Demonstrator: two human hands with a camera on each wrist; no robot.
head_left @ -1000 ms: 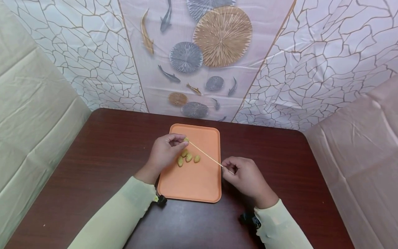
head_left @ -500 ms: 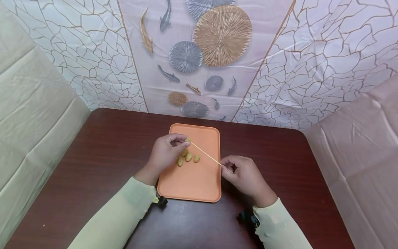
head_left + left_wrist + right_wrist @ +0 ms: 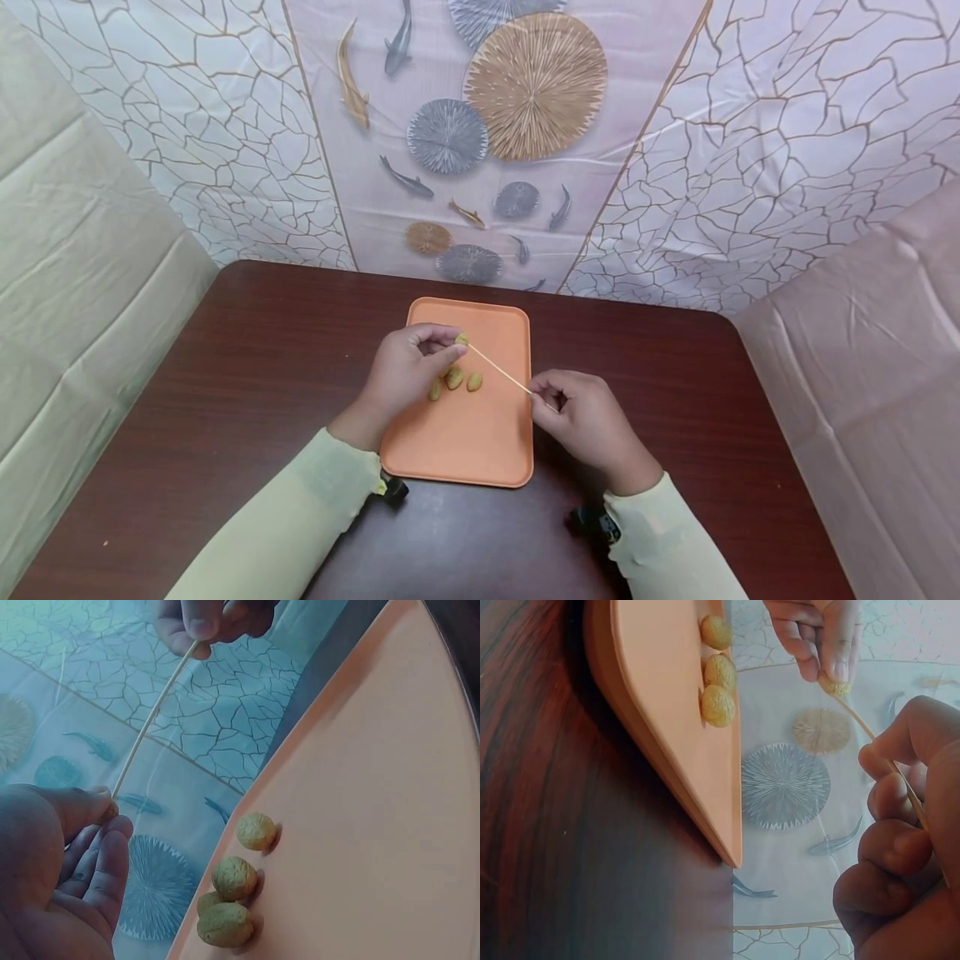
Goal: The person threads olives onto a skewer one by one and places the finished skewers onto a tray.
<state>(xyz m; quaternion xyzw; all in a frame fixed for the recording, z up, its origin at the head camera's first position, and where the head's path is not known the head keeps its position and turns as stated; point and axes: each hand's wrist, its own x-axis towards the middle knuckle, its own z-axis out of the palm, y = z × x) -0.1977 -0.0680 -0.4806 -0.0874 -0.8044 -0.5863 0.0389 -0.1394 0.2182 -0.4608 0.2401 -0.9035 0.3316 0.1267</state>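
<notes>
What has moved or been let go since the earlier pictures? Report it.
The left hand, pinching a fruit, shifted slightly right; the right hand, holding the stick, shifted slightly left and forward. The hands are now closer together. Nothing was newly taken hold of or let go. The tray and the loose fruits stayed put.

Bright orange on the tray [image 3: 487, 446], yellow-green on the held piece [image 3: 837, 688] and the small oval pieces [image 3: 454, 378], pale straw along the stick [image 3: 498, 367]! The table [image 3: 285, 350] answers in dark reddish-brown, streaked with wood grain. Sleeves [image 3: 285, 517] in soft pale green, wrist gear [image 3: 395, 489] in black. Up to the crackled panels [image 3: 810, 100]: white, webbed with brown lines! Between them, a pinkish middle panel [image 3: 637, 50], printed with a big golden-tan disc [image 3: 536, 87], grey discs [image 3: 447, 137], gold fish [image 3: 347, 77], grey fish [image 3: 399, 46]. Beige on the left cloth [image 3: 82, 250], pinkish beige on the right cloth [image 3: 862, 375].
</notes>
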